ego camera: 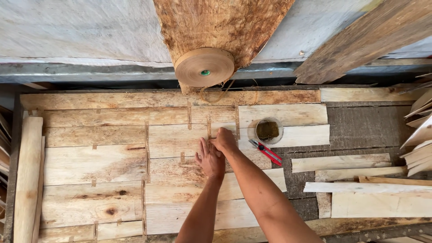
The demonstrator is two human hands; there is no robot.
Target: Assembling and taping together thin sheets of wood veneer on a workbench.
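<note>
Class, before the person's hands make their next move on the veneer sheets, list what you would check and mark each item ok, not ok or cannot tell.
1. Left hand flat on the veneer sheets: ok.
2. Right hand pressing at the vertical tape strip: ok.
3. Strip fully stuck down: cannot tell.
4. Tape roll within the frame, above the sheets: ok.
5. Red utility knife lying apart from both hands: ok.
6. Knife blade retracted: cannot tell.

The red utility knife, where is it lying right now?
The red utility knife lies right of the hands, on a pale veneer sheet, just below the small round dish.
</note>
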